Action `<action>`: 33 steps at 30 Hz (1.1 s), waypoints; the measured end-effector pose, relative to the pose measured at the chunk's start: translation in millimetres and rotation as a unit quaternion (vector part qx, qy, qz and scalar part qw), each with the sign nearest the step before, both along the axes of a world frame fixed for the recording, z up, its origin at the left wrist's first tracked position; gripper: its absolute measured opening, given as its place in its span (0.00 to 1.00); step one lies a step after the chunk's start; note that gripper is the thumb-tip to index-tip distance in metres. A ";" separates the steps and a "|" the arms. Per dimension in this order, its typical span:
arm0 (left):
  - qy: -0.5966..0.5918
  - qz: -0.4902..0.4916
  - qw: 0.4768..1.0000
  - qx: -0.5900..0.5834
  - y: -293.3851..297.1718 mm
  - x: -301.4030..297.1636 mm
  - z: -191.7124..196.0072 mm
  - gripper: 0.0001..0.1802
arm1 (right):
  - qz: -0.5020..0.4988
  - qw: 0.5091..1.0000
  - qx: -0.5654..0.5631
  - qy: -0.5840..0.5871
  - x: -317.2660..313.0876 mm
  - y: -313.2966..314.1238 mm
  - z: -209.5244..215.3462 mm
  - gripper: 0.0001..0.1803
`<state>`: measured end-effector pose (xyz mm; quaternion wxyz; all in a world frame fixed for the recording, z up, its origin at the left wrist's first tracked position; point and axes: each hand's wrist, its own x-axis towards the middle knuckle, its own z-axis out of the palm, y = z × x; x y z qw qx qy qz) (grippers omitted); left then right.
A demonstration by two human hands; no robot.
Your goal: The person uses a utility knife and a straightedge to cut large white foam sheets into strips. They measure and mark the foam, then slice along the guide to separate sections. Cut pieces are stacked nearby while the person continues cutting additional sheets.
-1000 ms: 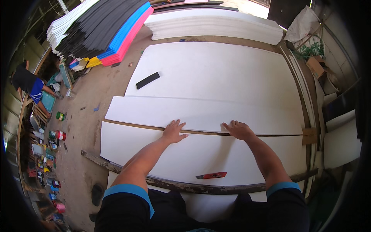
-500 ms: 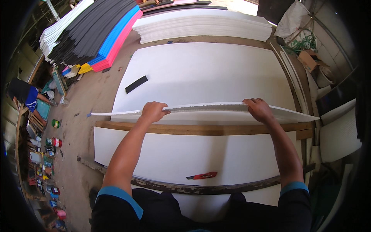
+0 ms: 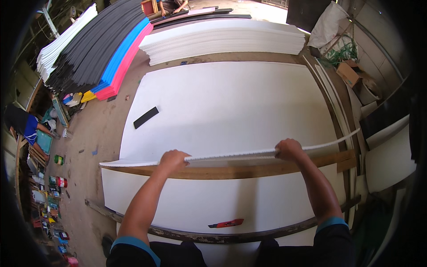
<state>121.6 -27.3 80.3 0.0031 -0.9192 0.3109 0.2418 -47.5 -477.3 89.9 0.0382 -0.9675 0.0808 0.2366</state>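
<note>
A thin white foam sheet (image 3: pixel 222 107) spreads ahead of me, its near edge raised and bowed. My left hand (image 3: pixel 174 161) is closed around that edge left of the middle. Farther right, my right hand (image 3: pixel 288 149) grips the same edge, fingers curled over it. Just below the edge runs a long brown wooden plank (image 3: pixel 213 172), crossing from left to right on a white board (image 3: pixel 187 200). On the board, nearer to me, lies a red utility knife (image 3: pixel 227 223). A short black strip (image 3: pixel 146 118) rests on the sheet's left part.
Beyond stand a stack of white sheets (image 3: pixel 222 40) and a tall pile of black sheets (image 3: pixel 98 44) with blue and pink layers. A worn bar (image 3: pixel 195 236) runs close to my body. Cans (image 3: pixel 61 182) and a person in blue (image 3: pixel 31 127) are at left; a cardboard box (image 3: pixel 349 74) at right.
Both hands have brought the sheet's near edge closer to the plank. Its left end now reaches down by the plank, and its right end curves upward. My view has shifted slightly.
</note>
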 end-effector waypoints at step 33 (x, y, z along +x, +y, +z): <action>0.044 0.053 0.995 -0.070 -3.0 -275.9 627.2 0.29 | -0.008 0.978 0.133 -0.162 -296.1 5.1 614.2 0.31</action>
